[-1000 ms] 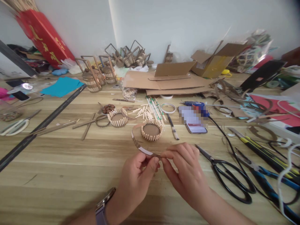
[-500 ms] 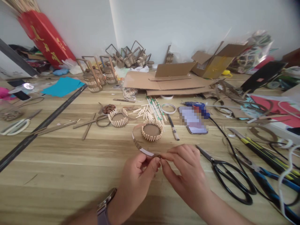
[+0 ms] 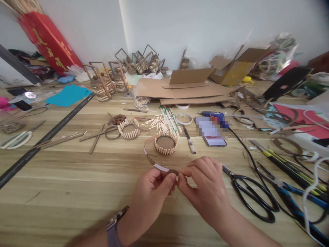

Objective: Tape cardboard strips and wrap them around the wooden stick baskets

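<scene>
Change: hands sit a touch lower vs 1 s ago, pinch point same; strip, basket, tools unmoved.
Table [image 3: 77,178]: light wood planks, cluttered far side and rt side, bare near the hands.
Cardboard sheets [image 3: 185,90]: flat stack at back, centre; open carton behind it.
Red box [image 3: 48,41]: leans on wall, far left.
Finished baskets [image 3: 102,85]: w/ handles, grouped back left-centre; more piled by the wall.
Blue paper [image 3: 67,95]: flat, left of those baskets.
Scissors [image 3: 253,195]: black handles, lying rt of right hand, blades toward it.
Pliers/cutters [image 3: 288,171]: yellow and blue handles, far rt, beyond scissors.
Phone [image 3: 212,132]: face up, rt of stick pile; blue glue gun just behind it.
Left hand [image 3: 151,195]: grip closed, thumb + forefinger clamped on strip's near end; watch on wrist.
Right hand [image 3: 205,187]: grip closed too, fingertips pinching same strip end, touching left-hand fingertips.
Cardboard strip [image 3: 151,161]: thin brown band, white tape on inner face; curves from the pinch up and left, then round behind the small basket. Held just above table, centre, near edge.
Small stick basket [image 3: 166,142]: round cardboard base ringed w/ short upright sticks; sits inside strip's loop, just beyond hands.
2nd stick basket [image 3: 129,129]: same build, left of the first, apart from it.
Loose sticks [image 3: 160,121]: scattered pile betw. the two baskets and phone.
Tape ring [image 3: 184,118]: white, flat, behind small basket.
</scene>
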`<state>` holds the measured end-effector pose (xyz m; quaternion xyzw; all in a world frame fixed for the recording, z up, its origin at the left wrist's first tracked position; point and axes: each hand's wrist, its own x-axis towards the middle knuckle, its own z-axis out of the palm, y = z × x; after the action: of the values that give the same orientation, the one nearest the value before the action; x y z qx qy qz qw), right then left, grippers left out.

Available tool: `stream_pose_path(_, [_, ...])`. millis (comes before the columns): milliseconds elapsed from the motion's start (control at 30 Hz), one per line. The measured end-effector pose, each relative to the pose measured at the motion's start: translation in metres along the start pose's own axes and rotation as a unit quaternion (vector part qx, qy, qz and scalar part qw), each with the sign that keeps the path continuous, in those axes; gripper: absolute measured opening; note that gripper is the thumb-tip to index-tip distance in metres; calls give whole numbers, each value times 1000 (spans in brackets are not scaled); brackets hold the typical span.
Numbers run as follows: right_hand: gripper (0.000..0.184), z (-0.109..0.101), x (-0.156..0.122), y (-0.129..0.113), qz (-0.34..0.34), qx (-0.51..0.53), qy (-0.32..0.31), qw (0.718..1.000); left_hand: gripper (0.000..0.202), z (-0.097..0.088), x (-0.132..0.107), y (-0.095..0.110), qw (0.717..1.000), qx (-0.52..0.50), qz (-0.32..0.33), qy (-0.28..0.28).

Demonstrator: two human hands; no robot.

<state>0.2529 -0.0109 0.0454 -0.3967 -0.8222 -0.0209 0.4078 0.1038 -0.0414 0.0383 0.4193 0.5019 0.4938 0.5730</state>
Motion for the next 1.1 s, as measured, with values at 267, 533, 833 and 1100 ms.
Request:
stream_pose_path(267, [18,-5,7,22,83,44,-7,996,27,-8,2,1,997,-57,33,50])
stream_pose_path(533, [21,-14,16,56,121,-19,12,992,26,-17,4,2,987,-106,77,93])
stream_pose_path(833, [34,-45,9,119,172,-269,-93,943,23,-15,0,0,994,-69,67,55])
stream_pose_path(1100, [27,-51,8,117,176,-291,-66,938,24,-9,1,8,998,19,37,43])
